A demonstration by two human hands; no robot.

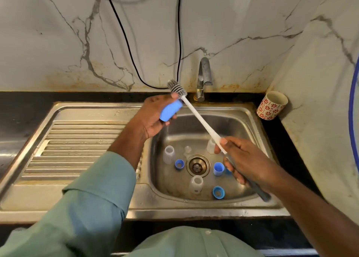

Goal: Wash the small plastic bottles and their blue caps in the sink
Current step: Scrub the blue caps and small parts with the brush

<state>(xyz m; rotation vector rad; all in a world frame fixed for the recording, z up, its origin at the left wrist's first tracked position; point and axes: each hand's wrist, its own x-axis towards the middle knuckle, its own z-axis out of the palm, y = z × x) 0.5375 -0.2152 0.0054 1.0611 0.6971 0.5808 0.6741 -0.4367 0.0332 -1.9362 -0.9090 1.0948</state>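
My left hand (153,117) grips a blue cap (171,110) above the left edge of the sink basin (250,121). My right hand (246,159) holds a long bottle brush (202,121) by its handle; the grey bristle head points up past the cap, toward the wall. In the basin lie several clear small bottles, such as one (169,154) at the left and one (195,184) in front of the drain (198,165). Blue caps (179,164), (218,168), (218,192) lie around the drain.
The tap (204,76) stands behind the basin, with no water visible. A ribbed drainboard (73,150) extends left. A red-patterned cup (272,105) leans in the back right corner. A black cable (179,43) hangs down the marble wall.
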